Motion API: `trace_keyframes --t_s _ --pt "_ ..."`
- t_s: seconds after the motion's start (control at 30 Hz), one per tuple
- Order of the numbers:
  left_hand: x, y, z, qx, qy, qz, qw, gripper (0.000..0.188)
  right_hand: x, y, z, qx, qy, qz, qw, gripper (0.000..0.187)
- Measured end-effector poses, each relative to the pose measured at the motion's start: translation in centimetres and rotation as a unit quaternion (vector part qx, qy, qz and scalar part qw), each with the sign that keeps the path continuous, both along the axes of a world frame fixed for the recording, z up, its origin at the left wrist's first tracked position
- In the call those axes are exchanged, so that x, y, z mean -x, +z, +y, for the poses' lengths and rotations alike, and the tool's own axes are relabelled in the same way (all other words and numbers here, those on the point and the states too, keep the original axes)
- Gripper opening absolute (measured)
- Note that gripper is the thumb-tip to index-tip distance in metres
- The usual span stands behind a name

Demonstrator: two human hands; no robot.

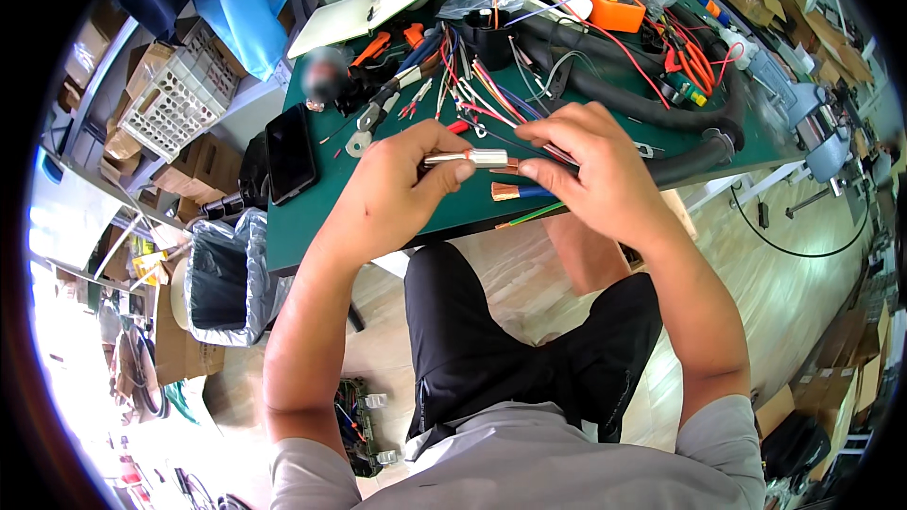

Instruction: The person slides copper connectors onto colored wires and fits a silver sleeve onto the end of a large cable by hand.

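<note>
Over the front edge of the green table, my left hand (392, 184) pinches a silver metal cable lug (487, 158) between thumb and fingers, its tube end facing right. My right hand (600, 170) is closed on a cable, mostly hidden by the fingers, whose bare copper end (513, 162) meets the lug's tube. How far the copper sits inside it I cannot tell. Just below, a thick blue cable with a frayed copper end (505, 191) lies at the table's edge. A larger cable lug (360, 142) rests beyond my left hand.
Several thin coloured wires (472, 94) fan out behind my hands. Thick black cables (652, 118) curve along the right side, near an orange meter (609, 2). A black phone (290, 153) lies at the left, above a lined bin (227, 274). An open notebook (373, 9) is at the back.
</note>
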State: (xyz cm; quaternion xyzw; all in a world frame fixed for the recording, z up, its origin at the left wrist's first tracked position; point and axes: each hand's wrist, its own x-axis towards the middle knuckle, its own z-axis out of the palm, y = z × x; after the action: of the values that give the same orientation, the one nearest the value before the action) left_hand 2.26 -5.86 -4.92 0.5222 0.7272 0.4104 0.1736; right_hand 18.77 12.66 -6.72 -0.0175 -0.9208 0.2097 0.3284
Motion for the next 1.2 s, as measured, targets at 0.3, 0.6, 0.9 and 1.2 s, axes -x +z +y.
trace_keyframes --t_s 0.3,0.6,0.9,1.2 --pt "0.7 -4.1 -0.7 -0.051 0.085 -0.050 0.994 0.021 2.3 0.0 0.8 -0.221 0.020 -0.070 0.972 0.018" --pt "0.9 -5.6 -0.8 -0.071 0.104 -0.031 0.992 0.020 2.8 -0.1 0.0 -0.326 0.016 -0.088 0.941 0.013" --pt "0.9 -5.5 -0.8 -0.074 0.098 -0.017 0.992 0.021 3.0 -0.3 -0.5 -0.362 -0.003 -0.084 0.928 0.008" --pt "1.1 -5.3 0.4 -0.059 0.066 0.050 0.995 0.020 2.7 -1.4 -0.1 -0.308 -0.016 -0.079 0.948 0.011"
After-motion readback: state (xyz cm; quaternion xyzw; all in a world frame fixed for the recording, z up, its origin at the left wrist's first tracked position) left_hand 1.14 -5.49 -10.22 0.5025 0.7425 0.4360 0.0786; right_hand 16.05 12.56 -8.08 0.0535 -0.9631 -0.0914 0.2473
